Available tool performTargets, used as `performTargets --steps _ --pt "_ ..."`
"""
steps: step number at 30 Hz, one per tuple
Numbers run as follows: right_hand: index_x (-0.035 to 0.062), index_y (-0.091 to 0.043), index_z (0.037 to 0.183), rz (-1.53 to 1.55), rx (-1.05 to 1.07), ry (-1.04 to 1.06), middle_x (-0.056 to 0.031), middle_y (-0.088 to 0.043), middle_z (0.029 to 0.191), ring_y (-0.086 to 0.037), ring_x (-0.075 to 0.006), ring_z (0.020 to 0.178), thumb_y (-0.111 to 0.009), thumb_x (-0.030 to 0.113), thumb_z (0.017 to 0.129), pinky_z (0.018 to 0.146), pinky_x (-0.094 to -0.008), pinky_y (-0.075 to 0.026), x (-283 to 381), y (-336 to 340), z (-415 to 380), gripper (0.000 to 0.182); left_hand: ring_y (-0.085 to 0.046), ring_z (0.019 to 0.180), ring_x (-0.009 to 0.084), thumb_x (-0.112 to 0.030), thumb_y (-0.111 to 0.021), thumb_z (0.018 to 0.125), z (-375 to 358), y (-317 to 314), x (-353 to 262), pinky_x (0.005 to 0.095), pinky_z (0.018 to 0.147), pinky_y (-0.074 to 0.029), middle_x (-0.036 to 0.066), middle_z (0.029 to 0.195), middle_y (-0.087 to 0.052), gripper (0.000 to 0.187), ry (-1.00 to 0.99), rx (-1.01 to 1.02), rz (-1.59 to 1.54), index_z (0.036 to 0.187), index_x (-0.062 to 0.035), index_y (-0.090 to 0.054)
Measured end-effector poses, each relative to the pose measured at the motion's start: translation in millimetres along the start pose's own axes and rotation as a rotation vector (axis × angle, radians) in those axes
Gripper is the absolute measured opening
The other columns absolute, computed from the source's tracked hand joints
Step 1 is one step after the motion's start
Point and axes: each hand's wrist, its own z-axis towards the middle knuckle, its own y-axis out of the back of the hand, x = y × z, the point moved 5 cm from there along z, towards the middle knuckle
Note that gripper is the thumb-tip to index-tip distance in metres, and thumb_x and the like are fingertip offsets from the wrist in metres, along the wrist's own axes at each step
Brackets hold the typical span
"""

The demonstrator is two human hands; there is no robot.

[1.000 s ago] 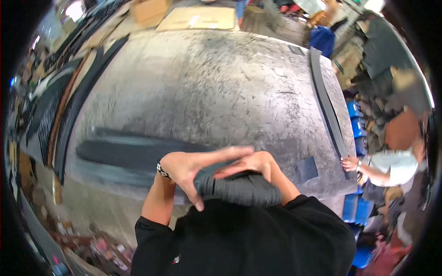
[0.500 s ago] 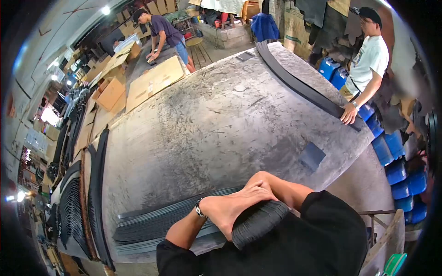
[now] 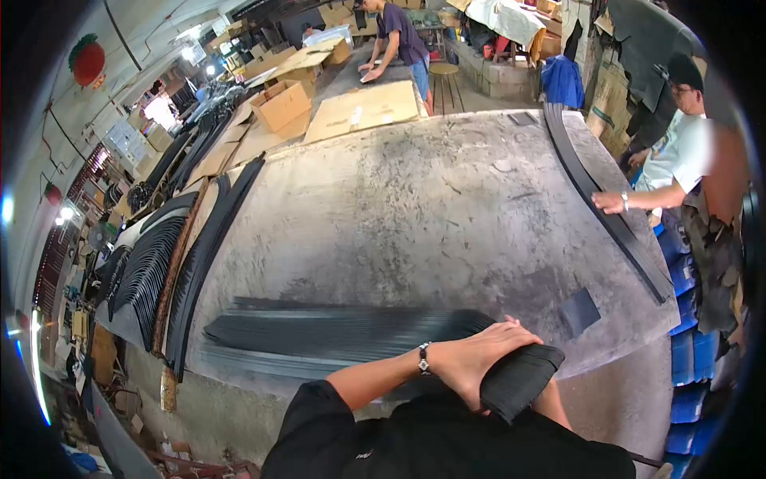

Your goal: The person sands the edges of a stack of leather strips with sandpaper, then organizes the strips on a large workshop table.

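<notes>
A thick bundle of long, flat black strips (image 3: 351, 331) lies along the near side of the table, its right part raised and bent toward me. My left hand (image 3: 471, 359), with a watch on the wrist, is closed over this bundle near its end. The squared strip ends (image 3: 523, 379) point toward my body. My right hand (image 3: 550, 403) is at the far right side of the same end, pressed against it; the strips hide most of its fingers. A small dark square piece (image 3: 580, 312) lies on the table right of my hands.
The big worn table (image 3: 359, 215) fills the middle. More black strips (image 3: 211, 255) lie along its left edge. At right, a person's hand (image 3: 610, 201) touches a long dark strip stack (image 3: 582, 172). Another person (image 3: 403, 40) works behind flat cardboard (image 3: 363, 112). Blue containers (image 3: 694, 355) stand at right.
My view has turned left, so the scene sits further right. Both hands stay at the bundle's end, and the bundle looks blurred by motion. The other person's hand has shifted along the strip stack.
</notes>
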Motion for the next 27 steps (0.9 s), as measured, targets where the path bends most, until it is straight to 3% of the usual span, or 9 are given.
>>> performTargets --steps 4,8,12,15,16,18,19,23,27 --pt "-0.0026 -0.063 0.151 -0.212 0.099 0.135 -0.0193 -0.073 0.142 -0.069 -0.0316 0.130 -0.072 0.031 0.105 0.112 -0.0464 -0.055 9 -26 -22 0.057 -0.046 0.149 0.0435 -0.038 -0.098 0.050 29 -34 7 0.0563 0.127 -0.032 0.023 0.155 -0.052 0.128 0.038 -0.026 0.064 0.161 0.0002 -0.045" --pt "-0.0021 -0.068 0.143 -0.788 0.256 0.608 -0.0197 -0.075 0.137 -0.070 -0.0347 0.127 -0.068 0.031 0.105 0.111 -0.0483 -0.055 82 -44 -31 0.050 -0.051 0.144 0.0454 -0.038 -0.100 0.052 61 -20 4 0.0569 0.125 -0.036 0.023 0.149 -0.056 0.125 0.134 -0.234 0.285 0.158 0.0013 -0.047" --pt "-0.0015 -0.073 0.135 -1.174 0.088 0.883 -0.0201 -0.077 0.131 -0.071 -0.0377 0.124 -0.065 0.032 0.106 0.110 -0.0502 -0.055 122 -3 -5 0.045 -0.046 0.146 0.0452 -0.034 -0.098 0.053 110 -42 32 0.0581 0.128 -0.033 0.023 0.151 -0.053 0.128 0.343 -0.441 0.609 0.162 0.0030 -0.041" --pt "-0.0011 -0.077 0.128 -1.119 -0.287 0.688 -0.0204 -0.078 0.127 -0.072 -0.0399 0.121 -0.063 0.032 0.106 0.109 -0.0516 -0.055 128 75 29 0.043 -0.044 0.148 0.0433 -0.036 -0.098 0.054 142 -71 119 0.0556 0.129 -0.032 0.023 0.153 -0.051 0.128 0.511 -0.452 0.670 0.161 0.0029 -0.041" --pt "0.0000 -0.078 0.125 -0.601 -0.464 0.416 -0.0226 -0.077 0.125 -0.071 -0.0402 0.121 -0.063 0.029 0.105 0.108 -0.0512 -0.055 90 138 52 0.038 -0.044 0.148 0.0423 -0.040 -0.099 0.054 144 -85 155 0.0557 0.130 -0.031 0.022 0.153 -0.052 0.129 0.554 -0.403 0.695 0.161 0.0038 -0.041" --pt "0.0031 -0.073 0.136 -1.019 -0.927 0.521 -0.0245 -0.071 0.127 -0.066 -0.0432 0.118 -0.075 0.021 0.099 0.106 -0.0514 -0.053 99 202 13 0.042 -0.044 0.149 0.0398 -0.049 -0.100 0.055 141 -113 231 0.0558 0.133 -0.027 0.020 0.154 -0.051 0.131 0.629 -0.246 0.725 0.160 0.0031 -0.042" --pt "0.0037 -0.069 0.141 -1.073 -0.995 0.528 -0.0219 -0.067 0.132 -0.064 -0.0421 0.122 -0.075 0.021 0.099 0.106 -0.0519 -0.052 113 215 -11 0.046 -0.044 0.149 0.0402 -0.049 -0.100 0.057 135 -126 264 0.0561 0.133 -0.027 0.019 0.150 -0.052 0.125 0.579 -0.219 0.771 0.158 0.0002 -0.045" --pt "0.0031 -0.069 0.141 -1.075 -0.894 0.545 -0.0194 -0.065 0.130 -0.064 -0.0395 0.122 -0.079 0.031 0.100 0.105 -0.0501 -0.053 108 266 -13 0.051 -0.042 0.149 0.0387 -0.056 -0.101 0.059 152 -122 280 0.0594 0.136 -0.021 0.017 0.149 -0.049 0.123 0.639 -0.017 0.869 0.157 -0.0054 -0.046" --pt "0.0045 -0.073 0.135 -1.072 -0.649 0.446 -0.0171 -0.065 0.132 -0.063 -0.0385 0.126 -0.082 0.038 0.099 0.105 -0.0505 -0.053 101 258 0 0.049 -0.042 0.151 0.0404 -0.071 -0.096 0.067 150 -102 278 0.0617 0.136 -0.022 0.019 0.154 -0.047 0.127 0.555 -0.064 0.743 0.163 -0.0066 -0.045"
